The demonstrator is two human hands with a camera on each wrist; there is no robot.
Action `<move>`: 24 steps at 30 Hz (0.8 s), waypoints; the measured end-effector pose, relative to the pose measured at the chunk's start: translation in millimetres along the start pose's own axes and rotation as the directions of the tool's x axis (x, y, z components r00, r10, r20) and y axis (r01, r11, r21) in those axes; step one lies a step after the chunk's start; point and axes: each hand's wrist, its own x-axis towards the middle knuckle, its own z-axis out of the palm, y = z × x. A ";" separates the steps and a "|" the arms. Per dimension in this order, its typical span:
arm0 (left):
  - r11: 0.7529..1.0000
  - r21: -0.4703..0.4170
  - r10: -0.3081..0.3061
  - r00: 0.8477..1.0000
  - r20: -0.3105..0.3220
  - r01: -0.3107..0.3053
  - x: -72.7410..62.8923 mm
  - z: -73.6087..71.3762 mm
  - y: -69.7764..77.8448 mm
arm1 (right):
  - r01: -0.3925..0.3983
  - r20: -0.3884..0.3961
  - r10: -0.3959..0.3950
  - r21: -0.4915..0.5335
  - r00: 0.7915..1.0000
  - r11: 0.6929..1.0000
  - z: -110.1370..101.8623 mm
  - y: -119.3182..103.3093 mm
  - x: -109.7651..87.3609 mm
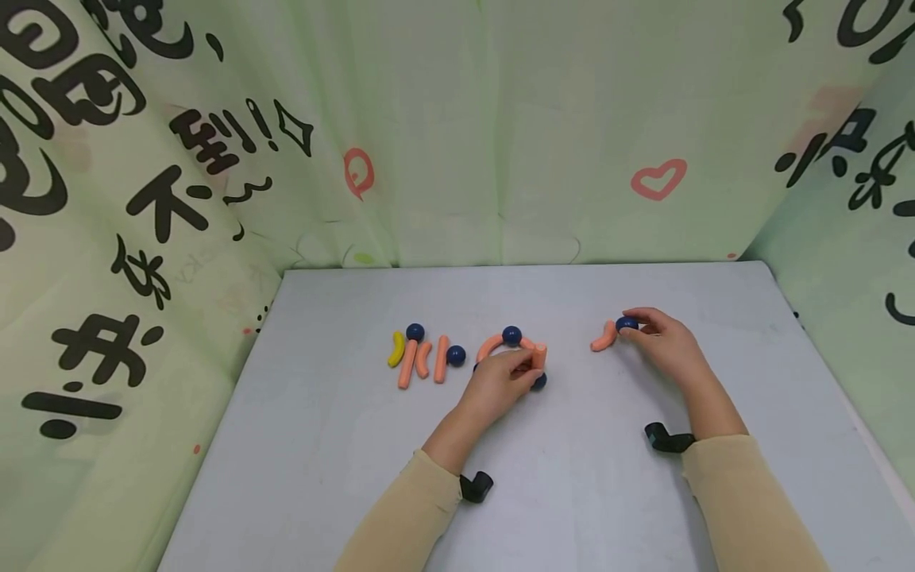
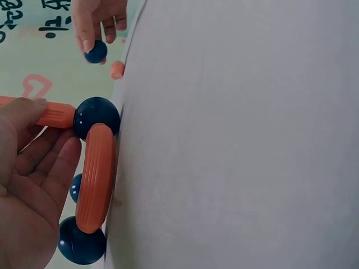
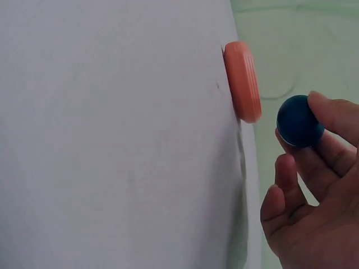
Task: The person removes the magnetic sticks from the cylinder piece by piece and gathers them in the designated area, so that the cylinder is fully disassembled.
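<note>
Thumb and fingers of my left hand (image 1: 496, 385) pinch an orange rod (image 2: 59, 116). One end of that rod meets a blue ball (image 2: 97, 116), and the rod points up from the table. Curved orange rods (image 2: 96, 179) and more blue balls (image 1: 511, 335) make up a ring-like shape beneath; the left hand hides part of it. On the right, my right hand (image 1: 668, 345) pinches a separate blue ball (image 3: 300, 120) between thumb and fingertips. Close beside that ball, a curved orange rod (image 3: 243, 82) lies on the table.
Left of the ring, several loose pieces lie on the white table (image 1: 322, 477): a yellow curved rod (image 1: 396, 349), straight orange rods (image 1: 441, 359), a short curved orange rod (image 1: 423, 360) and two blue balls (image 1: 456, 355). A printed green curtain (image 1: 500, 159) surrounds the back and sides.
</note>
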 end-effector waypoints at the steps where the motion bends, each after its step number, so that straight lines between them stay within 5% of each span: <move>1: 1.000 0.001 -0.001 1.000 0.002 0.001 0.0 0.1 -0.1 | -0.008 -0.005 0.008 -0.004 1.000 1.000 0.5 2.3 0.7; 24: 1.000 -0.004 0.010 1.000 0.002 -0.010 0.6 1.3 -2.1 | -0.012 0.037 0.015 -0.095 0.999 0.995 4.6 19.3 8.4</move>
